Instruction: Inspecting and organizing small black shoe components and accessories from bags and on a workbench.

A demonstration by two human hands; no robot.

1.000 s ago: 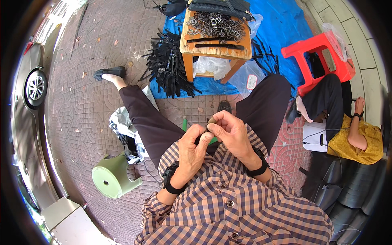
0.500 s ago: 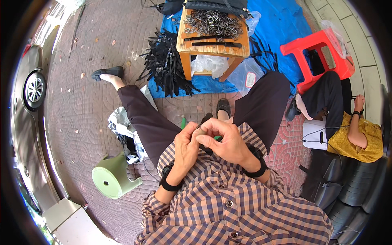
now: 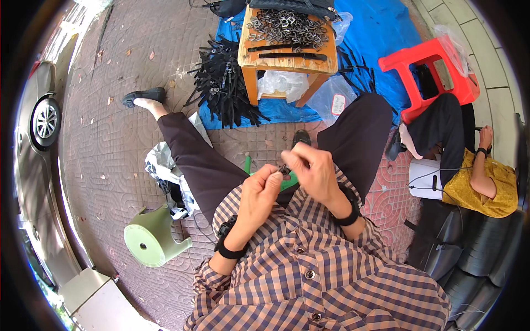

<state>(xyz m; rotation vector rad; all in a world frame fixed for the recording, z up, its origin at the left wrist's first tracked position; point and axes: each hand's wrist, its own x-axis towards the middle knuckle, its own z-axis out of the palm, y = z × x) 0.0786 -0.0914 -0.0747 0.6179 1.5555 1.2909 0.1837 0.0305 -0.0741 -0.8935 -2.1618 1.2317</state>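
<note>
Small dark metal piece (image 3: 284, 170) juts from left hand's (image 3: 258, 193) pinching fingertips toward right hand (image 3: 316, 177); long axis unclear. Right fingers curled just beside, blurred; cannot tell whether gripping.

We're at a roadside work spot outdoors: patterned paving (image 3: 99, 149), parked car (image 3: 34, 182), fallen leaf (image 3: 152, 55), blue tarp (image 3: 375, 33), metal fittings (image 3: 287, 26) heaped on wooden counter (image 3: 287, 65).
</note>
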